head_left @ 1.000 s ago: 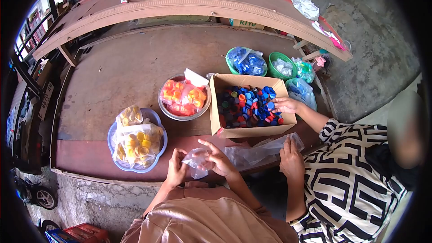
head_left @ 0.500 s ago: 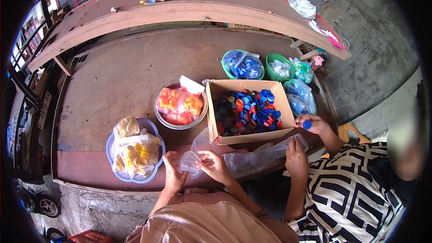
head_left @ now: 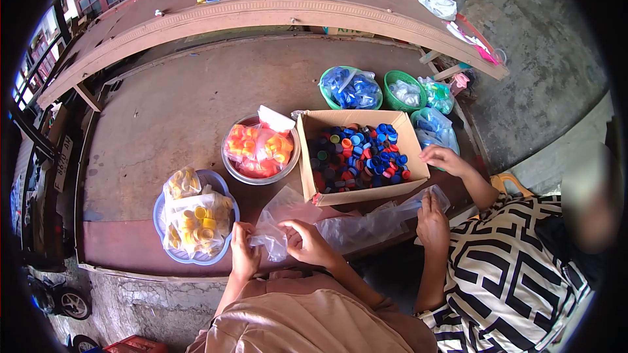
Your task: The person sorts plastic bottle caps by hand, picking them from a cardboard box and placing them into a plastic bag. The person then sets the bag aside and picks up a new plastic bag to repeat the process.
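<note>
A clear plastic bag (head_left: 269,238) stretches between my two hands in front of the cardboard box. My left hand (head_left: 244,253) pinches its left side, close to the blue scalloped basin (head_left: 228,243) with bags of yellow caps (head_left: 196,225). My right hand (head_left: 307,243) has its fingers curled at the bag's other side. Beyond my hands, the cardboard box (head_left: 363,201) holds many loose bottle caps (head_left: 366,157), mostly blue and red. A metal bowl (head_left: 294,165) with bagged orange and red caps (head_left: 258,147) stands left of the box.
At right, a co-worker's hand (head_left: 432,225) holds another clear plastic bag (head_left: 366,225); their other hand (head_left: 451,160) is by the box's right edge. Green baskets (head_left: 396,82) and bags of blue caps (head_left: 356,88) sit behind. A raised wooden shelf (head_left: 261,10) spans the table's far side.
My hands have shifted slightly left, and the bag between them is pulled into a different shape. The blue cap in the co-worker's far hand is no longer visible.
</note>
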Motion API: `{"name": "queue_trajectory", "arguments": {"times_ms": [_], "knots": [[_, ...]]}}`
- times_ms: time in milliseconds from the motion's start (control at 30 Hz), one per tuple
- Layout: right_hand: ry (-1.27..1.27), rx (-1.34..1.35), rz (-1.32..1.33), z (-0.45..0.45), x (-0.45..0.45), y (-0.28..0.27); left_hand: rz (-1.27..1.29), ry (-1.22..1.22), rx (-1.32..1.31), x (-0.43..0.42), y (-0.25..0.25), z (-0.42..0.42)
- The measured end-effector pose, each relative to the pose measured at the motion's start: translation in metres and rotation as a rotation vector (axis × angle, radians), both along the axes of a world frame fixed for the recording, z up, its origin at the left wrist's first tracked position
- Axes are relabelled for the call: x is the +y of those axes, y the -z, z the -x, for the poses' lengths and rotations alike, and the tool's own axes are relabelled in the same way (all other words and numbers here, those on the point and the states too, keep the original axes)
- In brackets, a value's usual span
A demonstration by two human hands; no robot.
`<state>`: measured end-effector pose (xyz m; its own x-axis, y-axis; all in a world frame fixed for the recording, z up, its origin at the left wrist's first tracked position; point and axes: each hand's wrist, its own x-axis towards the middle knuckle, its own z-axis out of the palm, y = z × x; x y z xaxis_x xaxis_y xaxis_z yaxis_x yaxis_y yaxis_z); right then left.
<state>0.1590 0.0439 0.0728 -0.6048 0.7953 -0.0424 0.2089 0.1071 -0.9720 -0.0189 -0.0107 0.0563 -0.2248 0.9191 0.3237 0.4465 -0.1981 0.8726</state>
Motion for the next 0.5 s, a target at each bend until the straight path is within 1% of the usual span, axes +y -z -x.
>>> {"name": "queue_trajectory", "arguments": {"times_ms": [67, 100, 233, 300, 400, 433, 500], "knots": [[0.014, 0.100, -0.075, 0.001, -0.003, -0.009, 0.020, -0.063, -0.052, 0.001, 0.000, -0.001], [0.022, 0.149, -0.114, 0.000, -0.003, -0.011, -0.014, -0.062, -0.084, 0.001, 0.003, -0.001], [0.089, 0.092, -0.287, 0.002, -0.003, -0.003, 0.051, -0.025, -0.246, -0.001, 0.008, -0.003], [0.163, 0.062, -0.287, 0.002, -0.003, 0.002, 0.063, -0.049, -0.302, 0.000, 0.005, -0.004], [0.235, 0.084, -0.191, 0.004, -0.005, -0.002, 0.052, -0.133, 0.224, 0.000, -0.010, -0.004], [0.221, 0.082, -0.208, 0.004, -0.006, -0.002, -0.066, -0.112, 0.386, 0.002, -0.019, -0.003], [0.195, 0.077, -0.242, 0.005, -0.007, -0.002, -0.102, 0.115, 0.428, 0.000, -0.017, 0.002]]}}
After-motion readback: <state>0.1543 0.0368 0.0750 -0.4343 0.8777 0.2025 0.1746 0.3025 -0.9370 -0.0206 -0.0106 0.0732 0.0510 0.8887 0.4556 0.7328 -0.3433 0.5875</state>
